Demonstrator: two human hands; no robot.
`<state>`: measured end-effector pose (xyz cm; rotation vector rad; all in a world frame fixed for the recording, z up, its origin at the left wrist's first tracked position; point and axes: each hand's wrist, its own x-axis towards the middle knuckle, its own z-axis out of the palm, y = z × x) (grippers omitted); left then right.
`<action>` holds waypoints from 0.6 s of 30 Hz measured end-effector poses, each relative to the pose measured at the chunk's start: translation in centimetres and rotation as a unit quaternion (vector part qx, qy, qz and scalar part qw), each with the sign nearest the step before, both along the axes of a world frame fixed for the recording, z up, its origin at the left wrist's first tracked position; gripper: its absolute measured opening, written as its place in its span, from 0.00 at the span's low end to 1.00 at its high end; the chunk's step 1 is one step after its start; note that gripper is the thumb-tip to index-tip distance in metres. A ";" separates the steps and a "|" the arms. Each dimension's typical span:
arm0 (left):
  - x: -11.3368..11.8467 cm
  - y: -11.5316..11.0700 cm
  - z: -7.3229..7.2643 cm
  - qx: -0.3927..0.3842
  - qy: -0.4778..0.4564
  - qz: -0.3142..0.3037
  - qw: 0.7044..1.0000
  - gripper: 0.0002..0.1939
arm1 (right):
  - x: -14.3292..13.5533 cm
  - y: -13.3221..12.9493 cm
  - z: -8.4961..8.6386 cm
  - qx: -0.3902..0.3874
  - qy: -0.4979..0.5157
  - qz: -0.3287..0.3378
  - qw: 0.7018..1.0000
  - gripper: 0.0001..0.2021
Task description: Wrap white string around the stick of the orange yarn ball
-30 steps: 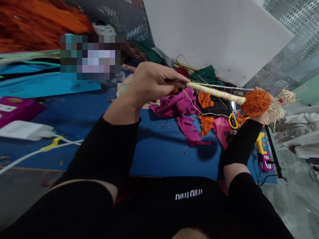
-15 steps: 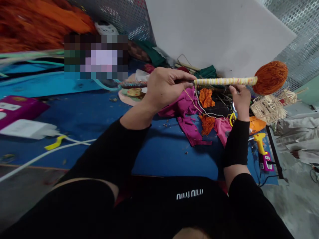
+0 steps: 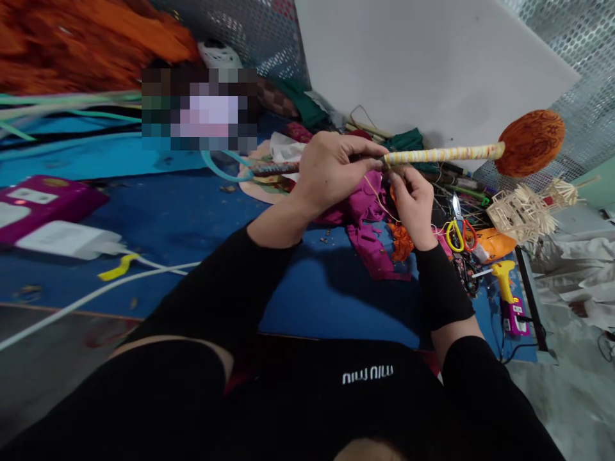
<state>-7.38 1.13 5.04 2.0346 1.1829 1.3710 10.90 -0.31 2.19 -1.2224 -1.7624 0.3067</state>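
A long stick [image 3: 444, 154], wrapped in white and yellow cord over its right part, runs level above the table. An orange patterned oval [image 3: 531, 143] sits on its right end. My left hand [image 3: 327, 168] grips the darker, bare-looking part, fingers closed round it. Right beside it, my right hand [image 3: 414, 200] pinches the loose cord [image 3: 377, 197] just under the stick, where the wrapping ends. The cord hangs down in front of magenta cloth [image 3: 372, 246]. A light blue loop [image 3: 216, 171] is at the stick's left end.
On the blue table [image 3: 307, 288] are scissors [image 3: 460, 229], a yellow glue gun [image 3: 503, 275], orange cloth [image 3: 400, 242] and wooden stick shapes [image 3: 521, 214]. At left lie a purple power strip [image 3: 52, 208], a white adapter [image 3: 67, 240] and cables. A white board [image 3: 423, 70] leans behind.
My right hand has moved left from under the wrapped part to the wrapping's end, beside my left hand, and pinches the cord there. The scissors now show in full.
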 end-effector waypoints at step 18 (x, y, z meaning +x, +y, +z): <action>1.1 0.3 -1.0 0.009 -0.011 0.047 0.999 0.10 | -0.2 -0.8 -0.9 0.110 -0.183 -0.057 0.975 0.19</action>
